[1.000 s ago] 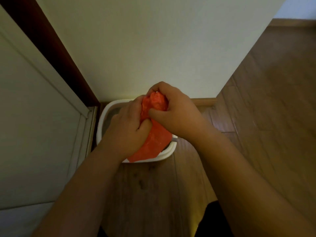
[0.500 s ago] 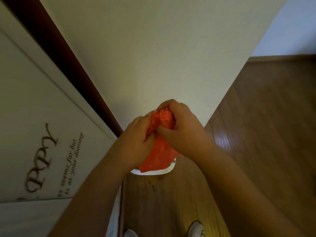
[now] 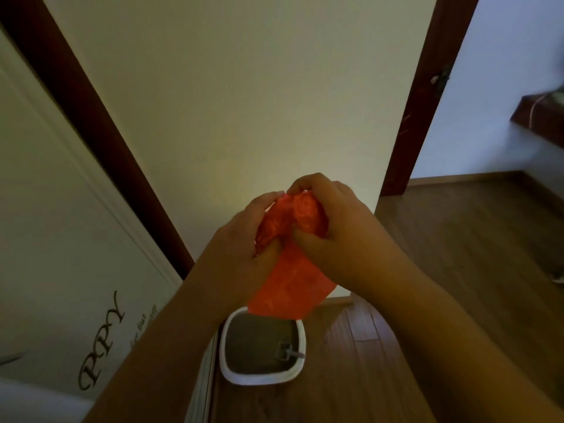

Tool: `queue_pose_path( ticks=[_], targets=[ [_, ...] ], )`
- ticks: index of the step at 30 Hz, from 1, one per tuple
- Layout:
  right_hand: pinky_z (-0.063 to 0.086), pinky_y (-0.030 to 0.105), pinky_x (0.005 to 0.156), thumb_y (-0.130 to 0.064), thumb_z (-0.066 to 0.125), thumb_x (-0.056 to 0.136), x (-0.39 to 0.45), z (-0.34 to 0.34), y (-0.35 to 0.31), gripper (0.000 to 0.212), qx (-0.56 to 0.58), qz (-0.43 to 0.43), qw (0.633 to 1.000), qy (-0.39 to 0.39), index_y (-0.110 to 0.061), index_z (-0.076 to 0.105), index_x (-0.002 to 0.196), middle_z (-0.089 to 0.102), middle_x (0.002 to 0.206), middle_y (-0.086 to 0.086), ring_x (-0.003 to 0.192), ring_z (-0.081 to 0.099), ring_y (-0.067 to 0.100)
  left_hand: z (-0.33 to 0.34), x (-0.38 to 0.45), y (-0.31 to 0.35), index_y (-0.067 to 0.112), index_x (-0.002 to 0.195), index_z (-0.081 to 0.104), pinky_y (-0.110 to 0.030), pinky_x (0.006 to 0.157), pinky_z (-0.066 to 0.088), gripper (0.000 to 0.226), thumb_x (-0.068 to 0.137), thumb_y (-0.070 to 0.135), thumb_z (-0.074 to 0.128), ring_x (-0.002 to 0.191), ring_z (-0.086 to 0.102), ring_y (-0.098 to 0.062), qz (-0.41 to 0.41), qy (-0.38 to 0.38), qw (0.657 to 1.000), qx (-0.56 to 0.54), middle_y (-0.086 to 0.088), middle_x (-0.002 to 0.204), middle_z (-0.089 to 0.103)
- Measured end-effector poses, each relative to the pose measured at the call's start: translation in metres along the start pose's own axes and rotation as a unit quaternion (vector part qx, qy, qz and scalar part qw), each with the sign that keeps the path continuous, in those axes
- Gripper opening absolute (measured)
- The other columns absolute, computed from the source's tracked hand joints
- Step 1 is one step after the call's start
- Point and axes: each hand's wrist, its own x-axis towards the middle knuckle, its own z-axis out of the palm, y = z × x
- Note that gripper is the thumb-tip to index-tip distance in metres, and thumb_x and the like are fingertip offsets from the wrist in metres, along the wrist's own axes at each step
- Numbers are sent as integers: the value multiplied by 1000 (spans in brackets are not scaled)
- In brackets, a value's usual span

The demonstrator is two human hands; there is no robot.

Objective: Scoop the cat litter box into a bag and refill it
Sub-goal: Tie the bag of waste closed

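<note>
Both hands up in the air at mid-frame, working the gathered top of an orange plastic bag (image 3: pixel 290 282). Left hand (image 3: pixel 244 239) grip: fingers curled round the bunched neck from the left, thumb pressed into the plastic. Right hand (image 3: pixel 332 227) grip: fingers hooked over the top of the bunch, thumb pinching it from the near side. The two hands nearly touch across the neck. Bag body hangs down below them, bulging, lower edge above the far rim of the litter box (image 3: pixel 300 340).

Litter box: white, rounded rectangle, on the wooden floor (image 3: pixel 442 285), against the wall (image 3: pixel 259 102), grey litter inside. A scoop (image 3: pixel 287 353) lies in the litter at the right side, handle reaching the right rim.

Left: white door (image 3: pixel 61 224) with dark lettering, dark frame beside it. Far right: dark doorway frame (image 3: pixel 427 96), room beyond blurred.
</note>
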Motion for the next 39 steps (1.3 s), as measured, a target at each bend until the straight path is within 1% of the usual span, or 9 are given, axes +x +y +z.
queue_pose_path(
  ticks=[3, 9, 14, 19, 23, 29, 31, 35, 39],
  targets=[
    [56, 35, 91, -38, 69, 91, -3, -21, 8, 50, -14, 2, 1000, 1, -39, 44, 135, 48, 131, -12, 112, 53, 14, 12, 8, 16, 37, 147, 40, -30, 92, 57, 55, 96, 56, 50, 102, 64, -3, 3, 3, 1000, 18, 16, 122, 62],
    [60, 38, 87, -38, 71, 90, -2, -48, 27, 53, -13, 22, 1000, -4, -40, 43, 135, 51, 129, -10, 108, 58, 16, 36, 23, 32, 41, 144, 40, -34, 91, 58, 46, 100, 49, 52, 103, 64, -5, 1, -9, 1000, 17, 17, 123, 62],
    [60, 39, 88, -41, 70, 91, -2, -56, 41, 50, -28, 65, 997, 9, -40, 44, 134, 53, 127, -10, 107, 59, 15, 48, 46, 30, 44, 141, 41, -39, 93, 58, 48, 96, 61, 46, 103, 65, -6, 16, -63, 998, 25, 17, 122, 63],
    [62, 34, 82, -35, 70, 91, -5, -59, 45, 55, -39, 119, 989, 76, -45, 38, 134, 53, 126, -10, 100, 62, 11, 58, 79, 27, 42, 142, 41, -45, 96, 57, 46, 98, 52, 50, 110, 64, -14, 64, -119, 990, 35, 13, 130, 62],
    [60, 33, 84, -38, 67, 91, -10, -60, 41, 50, -88, 169, 974, 122, -49, 39, 131, 50, 131, -11, 104, 59, 11, 66, 106, 28, 43, 143, 39, -45, 100, 55, 45, 100, 49, 50, 113, 63, -14, 114, -184, 976, 27, 13, 131, 60],
    [58, 23, 74, -37, 64, 93, -41, -60, 33, 58, -134, 281, 924, 220, -54, 32, 138, 41, 138, -12, 96, 60, 8, 97, 123, 48, 42, 141, 42, -41, 98, 55, 42, 100, 43, 52, 104, 65, -10, 210, -275, 938, -14, 12, 120, 64],
    [59, 25, 73, -36, 64, 94, -61, -65, 31, 58, -128, 325, 901, 257, -54, 32, 139, 40, 139, -10, 95, 61, 11, 115, 122, 63, 43, 141, 43, -41, 97, 56, 43, 100, 42, 54, 102, 64, -10, 245, -306, 920, -28, 13, 119, 64],
    [54, 18, 66, -36, 66, 93, -111, -76, 26, 56, -135, 377, 859, 319, -54, 33, 135, 41, 134, -11, 92, 59, 6, 150, 107, 95, 43, 141, 42, -42, 90, 58, 45, 99, 41, 57, 99, 65, -11, 287, -383, 876, -60, 11, 116, 63],
    [52, 18, 68, -37, 66, 93, -158, -88, 25, 53, -138, 412, 821, 370, -52, 35, 133, 42, 128, -12, 91, 56, 3, 185, 85, 130, 45, 142, 39, -38, 88, 58, 47, 99, 37, 58, 99, 62, -6, 339, -435, 832, -67, 13, 118, 60]
  ],
)
